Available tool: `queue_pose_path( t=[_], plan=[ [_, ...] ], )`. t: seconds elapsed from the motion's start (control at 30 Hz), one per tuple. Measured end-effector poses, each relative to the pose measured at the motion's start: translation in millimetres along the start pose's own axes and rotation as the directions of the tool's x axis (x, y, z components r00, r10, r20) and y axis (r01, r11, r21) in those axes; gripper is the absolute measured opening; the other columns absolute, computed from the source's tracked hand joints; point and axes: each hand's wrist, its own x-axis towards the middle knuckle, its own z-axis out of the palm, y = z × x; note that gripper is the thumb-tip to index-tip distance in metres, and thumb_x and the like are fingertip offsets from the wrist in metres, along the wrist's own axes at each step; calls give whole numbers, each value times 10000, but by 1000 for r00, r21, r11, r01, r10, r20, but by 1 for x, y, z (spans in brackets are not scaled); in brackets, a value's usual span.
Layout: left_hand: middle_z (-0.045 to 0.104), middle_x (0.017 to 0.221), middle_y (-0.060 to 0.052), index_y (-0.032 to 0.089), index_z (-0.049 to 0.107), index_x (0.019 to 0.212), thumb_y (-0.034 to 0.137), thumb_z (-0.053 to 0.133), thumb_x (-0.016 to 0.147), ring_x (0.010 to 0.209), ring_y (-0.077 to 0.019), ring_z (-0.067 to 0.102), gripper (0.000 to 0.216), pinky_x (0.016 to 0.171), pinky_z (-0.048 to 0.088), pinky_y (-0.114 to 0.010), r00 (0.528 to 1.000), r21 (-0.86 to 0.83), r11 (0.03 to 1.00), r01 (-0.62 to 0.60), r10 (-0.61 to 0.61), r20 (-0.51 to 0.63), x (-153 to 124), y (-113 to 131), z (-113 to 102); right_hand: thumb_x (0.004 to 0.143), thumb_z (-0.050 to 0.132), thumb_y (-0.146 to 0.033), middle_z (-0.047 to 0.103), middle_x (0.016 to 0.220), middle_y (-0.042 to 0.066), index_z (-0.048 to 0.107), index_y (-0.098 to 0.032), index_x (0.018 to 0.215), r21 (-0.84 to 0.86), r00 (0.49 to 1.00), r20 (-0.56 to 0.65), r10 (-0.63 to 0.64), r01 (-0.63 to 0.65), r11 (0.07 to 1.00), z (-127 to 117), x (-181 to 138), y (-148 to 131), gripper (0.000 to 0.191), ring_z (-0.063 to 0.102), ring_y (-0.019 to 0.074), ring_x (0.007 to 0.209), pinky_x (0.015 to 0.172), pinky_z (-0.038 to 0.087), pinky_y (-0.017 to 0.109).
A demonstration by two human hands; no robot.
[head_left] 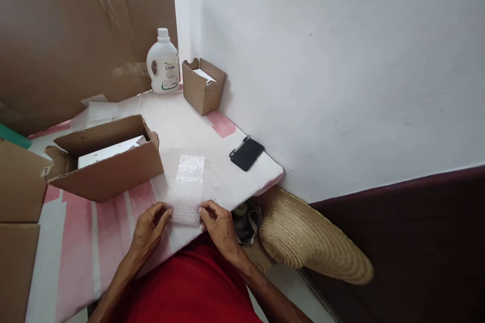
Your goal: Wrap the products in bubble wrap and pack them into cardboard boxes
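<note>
A strip of clear bubble wrap [187, 189] lies on the pink-and-white table cover [109, 242] near the table's front edge. My left hand [149, 229] pinches the strip's near left corner, fingers curled. My right hand [219, 227] grips the near right corner the same way. The near end of the strip looks folded or wrapped around something I cannot make out. An open cardboard box [108, 161] with a white flat item inside stands just left of the strip.
A black phone [246, 153] lies by the wall at the table's right edge. A white detergent bottle [163, 63] and a small open carton [202, 85] stand at the back. Cardboard sheets line the left. A straw hat [310, 237] hangs below the table corner.
</note>
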Motion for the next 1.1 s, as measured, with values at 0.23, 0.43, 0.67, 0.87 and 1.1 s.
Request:
queue_pose_path(
  t=[0.23,0.43,0.67,0.87,1.1],
  plan=[
    [725,817,-21,216,676,995,439,531,942,730,-198,668,272,714,515,-331,991,184,982,-38,61,-121,1,-12,20,863,529,-130,647,769,28,593,-198,750,-458,982,-65,-178,129,879,11,13,4,146,589,171,723,703,423,269],
    [696,1076,-99,189,586,1281,409,578,946,931,-225,664,401,829,516,-365,948,297,943,-149,221,-228,-5,-5,18,857,573,-95,658,768,25,593,-196,744,-573,998,-27,-63,36,819,10,20,-7,153,588,169,702,666,393,271],
    [708,1163,-94,213,642,1201,149,529,947,1083,-237,624,285,949,410,-386,768,507,634,-583,633,91,-14,-1,11,907,573,-123,662,838,45,630,-187,845,-638,993,-11,-119,84,765,3,17,-12,105,599,187,745,708,444,291],
    [728,1083,-92,173,636,1211,63,402,943,1013,-207,645,373,938,394,-368,730,486,590,-644,665,160,-9,2,8,888,493,3,656,1265,109,612,-185,1264,-621,868,305,-390,493,610,-23,44,-13,437,527,270,1151,928,462,404],
    [675,858,-15,197,603,1207,111,498,967,781,-140,618,276,783,465,-283,779,327,724,-607,623,69,-9,52,-18,827,467,53,705,1144,70,650,-187,1177,-196,731,513,-450,610,768,-34,38,-2,462,571,207,1096,977,463,369]
  ],
)
